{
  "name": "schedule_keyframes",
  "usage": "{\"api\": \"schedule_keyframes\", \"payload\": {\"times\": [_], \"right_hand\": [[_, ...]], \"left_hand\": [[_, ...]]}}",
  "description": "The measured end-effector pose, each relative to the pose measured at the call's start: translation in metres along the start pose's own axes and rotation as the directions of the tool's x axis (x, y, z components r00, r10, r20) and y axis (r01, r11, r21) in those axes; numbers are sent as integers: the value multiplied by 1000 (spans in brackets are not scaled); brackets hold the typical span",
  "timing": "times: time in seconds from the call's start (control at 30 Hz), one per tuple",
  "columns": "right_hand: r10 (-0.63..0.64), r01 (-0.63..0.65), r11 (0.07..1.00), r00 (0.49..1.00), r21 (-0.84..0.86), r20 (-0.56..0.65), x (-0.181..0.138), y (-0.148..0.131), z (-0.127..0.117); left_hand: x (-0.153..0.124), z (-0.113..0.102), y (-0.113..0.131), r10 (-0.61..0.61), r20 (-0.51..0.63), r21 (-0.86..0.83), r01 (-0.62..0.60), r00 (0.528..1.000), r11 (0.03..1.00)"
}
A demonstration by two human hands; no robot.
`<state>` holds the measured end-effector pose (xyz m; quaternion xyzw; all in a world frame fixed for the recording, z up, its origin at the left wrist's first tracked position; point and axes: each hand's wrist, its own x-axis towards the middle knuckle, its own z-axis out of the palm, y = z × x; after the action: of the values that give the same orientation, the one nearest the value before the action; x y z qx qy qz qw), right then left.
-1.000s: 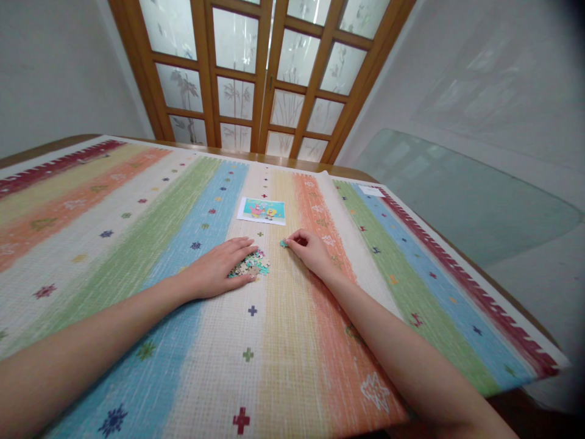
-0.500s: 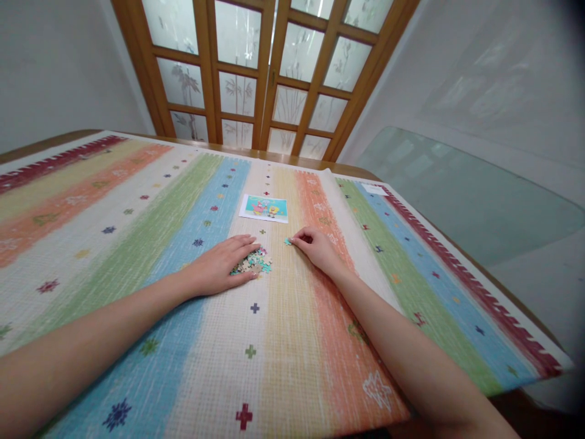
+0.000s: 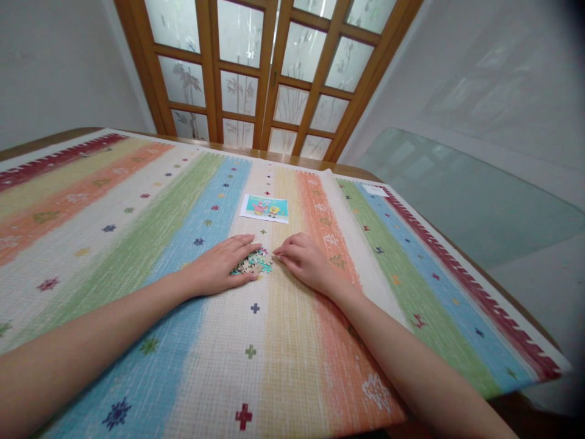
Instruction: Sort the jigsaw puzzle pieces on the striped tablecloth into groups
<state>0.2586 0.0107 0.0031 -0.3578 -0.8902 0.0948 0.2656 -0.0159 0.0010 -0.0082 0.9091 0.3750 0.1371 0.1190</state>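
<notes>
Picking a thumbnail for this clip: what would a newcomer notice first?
Probably the broad multicolored stripes of the tablecloth, filling most of the lower view. Then the small heap of puzzle pieces near the center, between the left hand, curved along its left side, and the right hand, fingertips near its right edge. Just beyond lies a bright cartoon card.
</notes>
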Motion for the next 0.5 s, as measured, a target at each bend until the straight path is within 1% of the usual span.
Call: {"api": "schedule_keyframes", "payload": {"times": [0.1, 0.23, 0.37, 0.5], "right_hand": [[-54, 55, 998, 997, -24, 57, -1, -6, 2], [-72, 72, 997, 996, -11, 55, -2, -6, 4], [-36, 33, 998, 999, 56, 39, -4, -6, 4], [-4, 0, 996, 999, 90, 52, -4, -7, 2]], "left_hand": [[-1, 1, -2, 12, -19, 13, -12, 1000, 1000], [-2, 1, -4, 56, -50, 11, -56, 997, 998], [-2, -2, -3, 102, -78, -35, -105, 992, 994], [-2, -4, -3, 127, -82, -66, -133, 989, 989]]}}
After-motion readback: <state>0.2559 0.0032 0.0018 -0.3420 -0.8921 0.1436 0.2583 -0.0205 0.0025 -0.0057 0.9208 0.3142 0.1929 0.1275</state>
